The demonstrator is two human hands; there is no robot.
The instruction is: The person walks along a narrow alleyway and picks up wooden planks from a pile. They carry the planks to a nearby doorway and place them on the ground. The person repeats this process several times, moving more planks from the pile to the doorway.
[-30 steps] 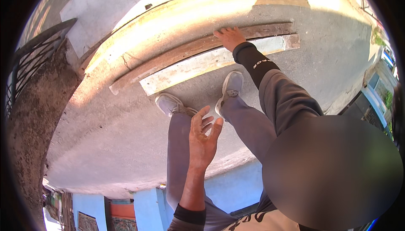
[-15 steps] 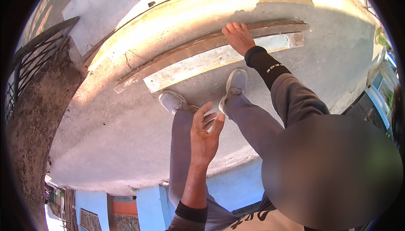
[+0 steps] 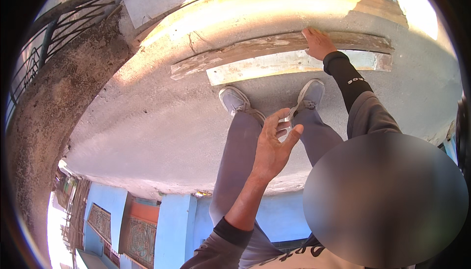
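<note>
Two worn, pale wooden planks (image 3: 289, 55) lie side by side, seemingly flat, on the concrete ledge.

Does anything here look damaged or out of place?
Yes. The two planks under the right hand are worn and patchy, and the concrete kerb behind them has a crack. The left hand holds something small; unclear what.

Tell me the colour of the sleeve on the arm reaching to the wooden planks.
Black tight sleeve with small white markings, under a grey outer sleeve; head view.

Rough matt concrete ledge (image 3: 147, 121), weathered wooden planks (image 3: 274, 65), perhaps paint-flecked, dark metal railing (image 3: 54, 28)
</note>
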